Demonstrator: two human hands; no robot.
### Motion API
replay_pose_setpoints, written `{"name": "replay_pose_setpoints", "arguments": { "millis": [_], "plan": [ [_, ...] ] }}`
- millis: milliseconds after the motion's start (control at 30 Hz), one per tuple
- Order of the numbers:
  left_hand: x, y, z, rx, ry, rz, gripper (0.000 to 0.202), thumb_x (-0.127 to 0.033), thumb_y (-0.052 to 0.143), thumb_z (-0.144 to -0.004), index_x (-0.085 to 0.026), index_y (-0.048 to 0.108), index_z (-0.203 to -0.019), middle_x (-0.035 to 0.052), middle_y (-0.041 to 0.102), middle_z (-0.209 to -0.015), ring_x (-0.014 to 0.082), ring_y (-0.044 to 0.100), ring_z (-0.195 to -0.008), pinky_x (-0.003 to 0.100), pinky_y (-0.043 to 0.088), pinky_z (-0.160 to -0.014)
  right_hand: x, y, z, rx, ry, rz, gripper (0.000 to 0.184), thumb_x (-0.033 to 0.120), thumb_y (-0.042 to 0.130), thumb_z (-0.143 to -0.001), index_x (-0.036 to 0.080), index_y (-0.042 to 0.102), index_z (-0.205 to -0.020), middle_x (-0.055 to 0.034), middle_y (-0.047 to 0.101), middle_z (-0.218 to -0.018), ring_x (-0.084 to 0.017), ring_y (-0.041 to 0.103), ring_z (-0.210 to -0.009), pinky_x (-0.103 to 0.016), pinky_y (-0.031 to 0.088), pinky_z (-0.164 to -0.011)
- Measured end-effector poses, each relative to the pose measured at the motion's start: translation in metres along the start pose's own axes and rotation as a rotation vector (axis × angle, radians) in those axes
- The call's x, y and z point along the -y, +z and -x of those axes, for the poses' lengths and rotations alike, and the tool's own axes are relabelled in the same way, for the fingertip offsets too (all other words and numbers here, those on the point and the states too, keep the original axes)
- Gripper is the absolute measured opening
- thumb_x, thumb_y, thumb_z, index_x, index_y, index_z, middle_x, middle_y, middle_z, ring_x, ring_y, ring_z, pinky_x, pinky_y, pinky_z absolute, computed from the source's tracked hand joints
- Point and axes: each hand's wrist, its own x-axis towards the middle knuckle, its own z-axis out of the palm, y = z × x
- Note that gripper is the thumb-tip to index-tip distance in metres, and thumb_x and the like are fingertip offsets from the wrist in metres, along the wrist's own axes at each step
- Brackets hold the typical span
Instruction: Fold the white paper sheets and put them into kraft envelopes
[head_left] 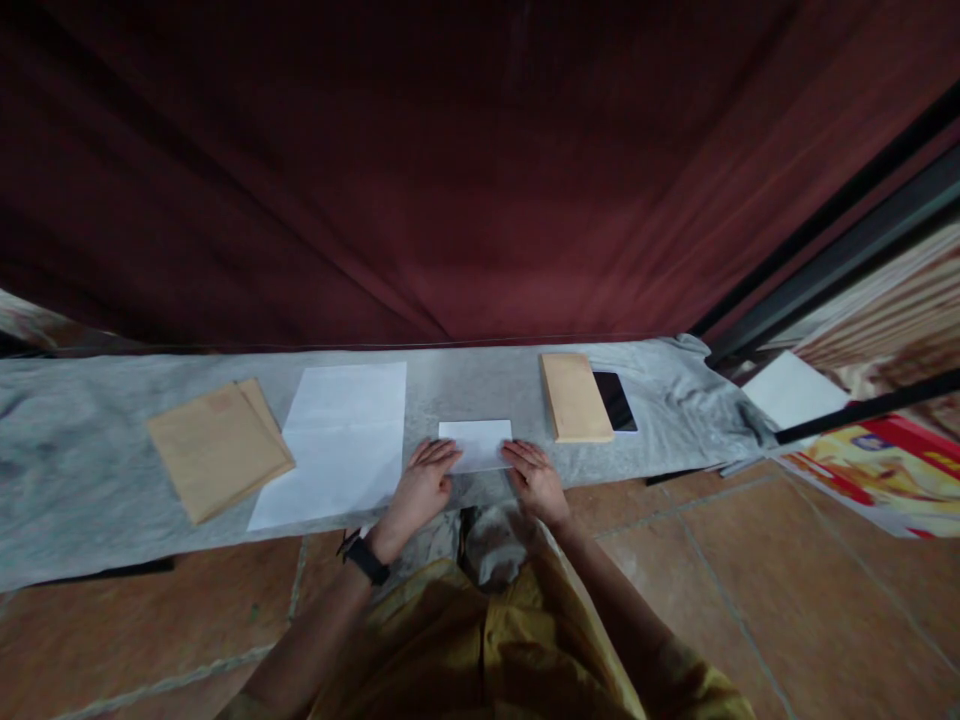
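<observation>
Between our left hand and right hand, both unclenched with fingers extended onto its side edges, lies the small white paper, which we judge light, easily creased and best held at those edges.

A dark-red fabric curtain hangs on the far side, behind a long grey cloth. A flat black rectangular device lies toward the right; farther right is a glossy red-and-yellow printed panel, above brown floor tiles.
</observation>
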Motion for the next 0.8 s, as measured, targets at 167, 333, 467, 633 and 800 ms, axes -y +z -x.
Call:
{"name": "replay_pose_setpoints", "arguments": {
  "millis": [167,333,467,633,800],
  "plan": [
    [-0.036,0.018,-0.038,-0.01,0.036,-0.04,0.051,-0.019,0.045,-0.095,-0.014,0.055,-0.144,0.013,0.05,-0.155,0.0239,0.04,-0.148,0.045,0.033,-0.123,0.01,0.006,0.002,-0.004,0.01,0.071,0.042,0.017,0.048,-0.098,0.02,0.063,-0.137,-0.0086,0.06,-0.145,-0.023,0.053,-0.137,-0.048,0.038,-0.12],
    [-0.046,0.038,-0.058,-0.008,0.063,-0.172,0.048,-0.035,0.038,-0.103,-0.02,0.052,-0.147,0.0104,0.047,-0.158,0.0269,0.036,-0.15,0.051,0.028,-0.123,0.018,0.009,0.007,0.004,0.022,0.097,0.048,0.014,0.048,-0.093,0.017,0.06,-0.14,-0.01,0.062,-0.143,-0.023,0.052,-0.137,-0.048,0.035,-0.121],
    [-0.039,0.043,-0.05,-0.017,0.102,-0.218,0.052,-0.037,0.034,-0.104,-0.018,0.046,-0.151,0.0111,0.04,-0.162,0.0268,0.03,-0.153,0.049,0.025,-0.125,0.02,0.006,0.002,0.009,0.073,0.04,0.047,0.014,0.045,-0.093,0.02,0.066,-0.134,-0.0079,0.064,-0.14,-0.022,0.055,-0.135,-0.046,0.037,-0.12],
    [-0.034,0.045,-0.047,0.008,0.14,-0.243,0.056,-0.03,0.038,-0.101,-0.015,0.041,-0.155,0.0159,0.038,-0.162,0.0287,0.026,-0.154,0.053,0.024,-0.125,0.029,0.014,-0.027,-0.057,0.171,0.063,0.047,0.024,0.034,-0.104,0.016,0.055,-0.146,-0.0104,0.059,-0.146,-0.021,0.051,-0.138,-0.041,0.037,-0.119],
    [-0.03,0.049,-0.044,0.024,0.153,-0.288,0.06,-0.022,0.038,-0.098,-0.012,0.037,-0.157,0.0173,0.036,-0.163,0.0281,0.022,-0.156,0.053,0.018,-0.127,0.038,0.028,-0.037,0.057,0.12,0.199,0.053,0.036,0.033,-0.108,0.019,0.033,-0.159,-0.0113,0.038,-0.162,-0.023,0.035,-0.151,-0.048,0.025,-0.124]
  ]
}}
